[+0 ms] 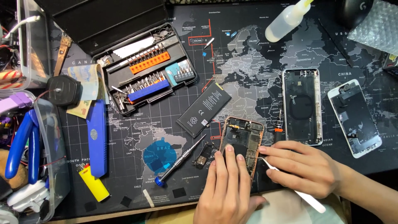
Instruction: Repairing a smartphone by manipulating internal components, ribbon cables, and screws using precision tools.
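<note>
Pressing down at lower centre of the frame, the left hand lies flat, fingers together, with two fingertips on the dark inside of an opened phone body with a copper-coloured rim. It grips nothing. The right hand comes in from the lower right, fingers pinched narrow around white tweezers, whose tips reach toward the phone body's right edge; whether they touch it cannot be told.

Just left of the phone body sits a small loose dark part, and beside that a slim screwdriver with a blue cap lies diagonally. Up and left of the phone body, a black battery rests tilted on the world-map mat.

Right of centre: a bare phone back housing, upright; further right, a white-framed screen panel, slightly tilted.

Upper left: an open black bit case with orange and blue bit holders. Below it, a blue bar-shaped tool and a yellow lighter. Top centre-right: a translucent squeeze bottle lying on its side. Far left edge: blue-handled pliers in a clear bin.
</note>
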